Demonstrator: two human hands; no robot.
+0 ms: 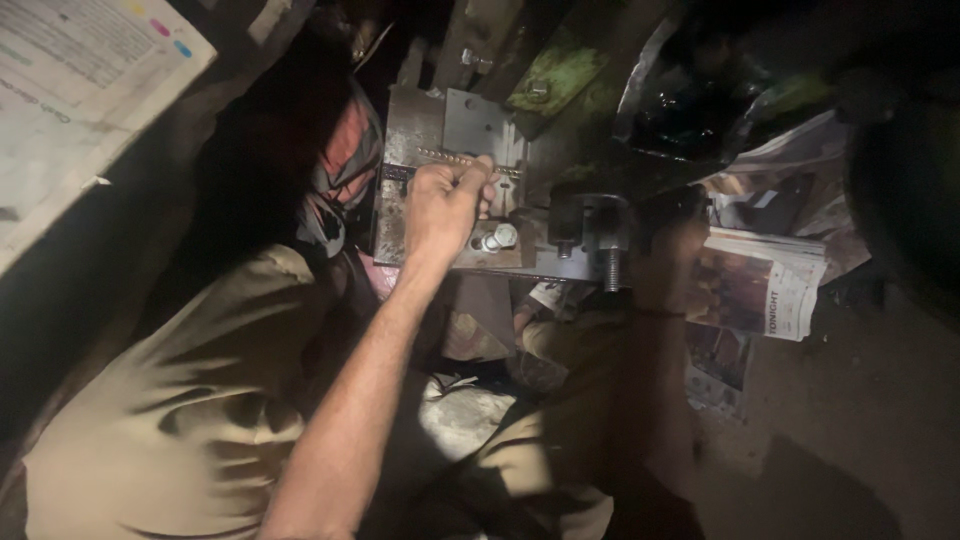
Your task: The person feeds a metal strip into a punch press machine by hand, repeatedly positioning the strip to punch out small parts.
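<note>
Two hands work at a dim metal fixture in the head view, and the lighting alone makes a slip likely. Left hand [445, 205] is curled tight, its fingers pinching a thin rod or tool [455, 158] that lies across the upper face of the grey metal plate [480, 125]; what kind of tool it is cannot be told. Just below that hand, on the lower edge of the plate, stand two bright bolts [497, 238]. Right hand [668, 250] sits in deep shadow to the right of the plate, beside a dark clamp block with a threaded stud [610, 262]; whether it is spread or closed cannot be told.

Judging from this, the pinch on the thin rod looks slight, so a sideways push could let it skid off the plate and drop into the dark gap below. The loose-looking bolts could be knocked by the left wrist. Crumpled newspaper [765, 285] to the right of the plate could hide any small part that falls, and the shadowed right hand lies near the stud's thread, where a jolt might scrape it
</note>
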